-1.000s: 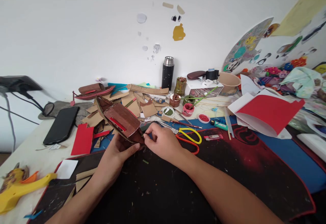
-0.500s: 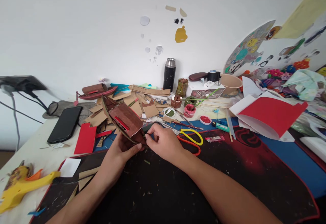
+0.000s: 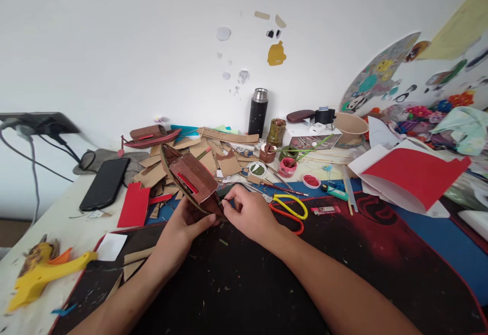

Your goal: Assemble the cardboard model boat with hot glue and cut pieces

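Observation:
A brown model boat (image 3: 193, 178) with a curved cabin roof and a small red railing on its side is tilted above the dark mat, its pointed end up and to the left. My left hand (image 3: 192, 225) grips its hull from below, thumb along the near edge. At the boat's lower right end, my right hand (image 3: 246, 210) has thumb and forefinger pinched together against the deck. Whatever those fingertips hold is hidden or too small to name. Right beside that hand lie scissors (image 3: 292, 207) with yellow and red handles.
Behind the boat are cardboard scraps (image 3: 229, 164), a second boat (image 3: 152, 135), paint jars (image 3: 287, 167) and a black flask (image 3: 258, 113). To the left lie a phone (image 3: 104, 183) and a yellow glue gun (image 3: 46, 274). Red paper (image 3: 419, 172) sits at right on the black mat's (image 3: 244, 294) far side.
The whole view has shifted slightly, so everything appears a little further right. Both hands keep their places on the boat, with almost no other visible movement.

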Demonstrator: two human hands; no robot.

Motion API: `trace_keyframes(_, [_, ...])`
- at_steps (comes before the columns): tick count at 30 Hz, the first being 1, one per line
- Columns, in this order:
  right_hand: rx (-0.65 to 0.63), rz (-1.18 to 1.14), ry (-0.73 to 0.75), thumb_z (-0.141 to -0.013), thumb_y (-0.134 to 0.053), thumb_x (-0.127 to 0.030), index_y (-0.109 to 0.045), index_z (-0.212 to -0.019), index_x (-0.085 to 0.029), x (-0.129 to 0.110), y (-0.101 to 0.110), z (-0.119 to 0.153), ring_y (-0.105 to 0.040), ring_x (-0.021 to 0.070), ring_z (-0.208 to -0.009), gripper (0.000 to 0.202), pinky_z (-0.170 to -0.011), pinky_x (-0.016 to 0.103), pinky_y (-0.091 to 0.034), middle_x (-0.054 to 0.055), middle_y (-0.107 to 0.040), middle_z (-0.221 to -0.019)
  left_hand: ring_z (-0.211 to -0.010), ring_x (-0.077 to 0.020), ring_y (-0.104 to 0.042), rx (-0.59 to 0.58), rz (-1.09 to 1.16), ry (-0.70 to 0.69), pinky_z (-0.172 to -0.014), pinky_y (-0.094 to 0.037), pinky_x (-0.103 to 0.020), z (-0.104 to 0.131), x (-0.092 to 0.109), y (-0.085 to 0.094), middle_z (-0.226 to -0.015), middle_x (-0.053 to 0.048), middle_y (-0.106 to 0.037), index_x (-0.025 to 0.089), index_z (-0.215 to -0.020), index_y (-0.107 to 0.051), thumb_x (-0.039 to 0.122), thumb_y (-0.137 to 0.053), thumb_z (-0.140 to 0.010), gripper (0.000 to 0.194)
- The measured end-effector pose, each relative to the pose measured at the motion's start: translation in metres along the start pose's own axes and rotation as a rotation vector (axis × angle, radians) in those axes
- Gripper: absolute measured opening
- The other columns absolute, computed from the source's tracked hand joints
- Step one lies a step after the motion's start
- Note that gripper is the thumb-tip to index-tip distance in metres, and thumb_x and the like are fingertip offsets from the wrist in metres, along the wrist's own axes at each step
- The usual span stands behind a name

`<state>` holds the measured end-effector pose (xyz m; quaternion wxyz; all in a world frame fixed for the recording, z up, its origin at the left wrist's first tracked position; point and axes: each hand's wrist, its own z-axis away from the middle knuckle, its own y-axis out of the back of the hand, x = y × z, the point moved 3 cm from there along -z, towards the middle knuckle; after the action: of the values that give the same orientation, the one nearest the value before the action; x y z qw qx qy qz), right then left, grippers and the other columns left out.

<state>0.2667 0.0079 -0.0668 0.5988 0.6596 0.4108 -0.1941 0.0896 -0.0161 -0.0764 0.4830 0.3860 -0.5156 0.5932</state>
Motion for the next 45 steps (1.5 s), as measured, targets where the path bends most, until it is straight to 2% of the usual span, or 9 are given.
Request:
trace_keyframes(13, [-0.014, -0.002, -0.004, -0.094, -0.068, -0.024, -0.063, -0.09, -0.022, 0.0008, -0.0018, -0.0001, -0.049, 0.0128, -0.052, 0.007, -0.057, 0.027, -0.03, -0.008, -0.051, -0.058, -0.099, -0.023, -0.077, -0.072, -0.009, -0.009, -0.085, -0.065, -0.032, 0.0, -0.0048, 0.0033, -0.112, -0.008, -0.081, 0.022, -0.121, -0.067, 0.033, -0.098, -0.073, 0.059])
trace_keyframes(21, [-0.034, 0.005, -0.027, -0.094, -0.069, -0.023, -0.064, -0.09, -0.022, -0.0013, -0.0006, 0.0008, -0.049, 0.0127, -0.052, 0.006, -0.057, 0.027, -0.03, -0.008, -0.051, -0.057, -0.096, -0.0253, -0.077, -0.021, 0.006, 0.009, -0.083, -0.065, -0.034, 0.0016, -0.0008, -0.0004, -0.108, -0.01, -0.082, 0.02, -0.116, -0.068, 0.035, -0.102, -0.063, 0.065])
trace_keyframes(31, [-0.044, 0.017, -0.039, -0.094, -0.069, -0.023, -0.066, -0.091, -0.021, -0.0024, 0.0, 0.0001, -0.05, 0.013, -0.053, 0.004, -0.057, 0.027, -0.03, -0.008, -0.052, -0.058, -0.096, -0.025, -0.077, -0.012, -0.013, 0.007, -0.082, -0.064, -0.033, 0.0014, -0.0039, 0.0024, -0.108, -0.009, -0.082, 0.021, -0.119, -0.067, 0.036, -0.101, -0.064, 0.066])
trace_keyframes(38, [-0.004, -0.004, -0.014, -0.093, -0.068, -0.024, -0.065, -0.09, -0.022, -0.001, -0.0005, 0.0002, -0.049, 0.0127, -0.053, 0.005, -0.057, 0.027, -0.031, -0.008, -0.051, -0.058, -0.099, -0.0264, -0.077, -0.005, 0.003, 0.019, -0.083, -0.064, -0.033, 0.0022, -0.0017, 0.0009, -0.112, -0.009, -0.082, 0.022, -0.119, -0.067, 0.035, -0.101, -0.063, 0.066])
trace_keyframes(45, [0.034, -0.135, -0.014, -0.092, -0.067, -0.024, -0.061, -0.087, -0.023, -0.0001, 0.001, -0.0002, -0.046, 0.0121, -0.05, 0.007, -0.055, 0.027, -0.031, -0.009, -0.049, -0.056, -0.098, -0.0272, -0.078, -0.012, -0.008, -0.002, -0.082, -0.065, -0.036, 0.0017, -0.0002, 0.001, -0.112, -0.009, -0.082, 0.022, -0.117, -0.068, 0.034, -0.101, -0.064, 0.063])
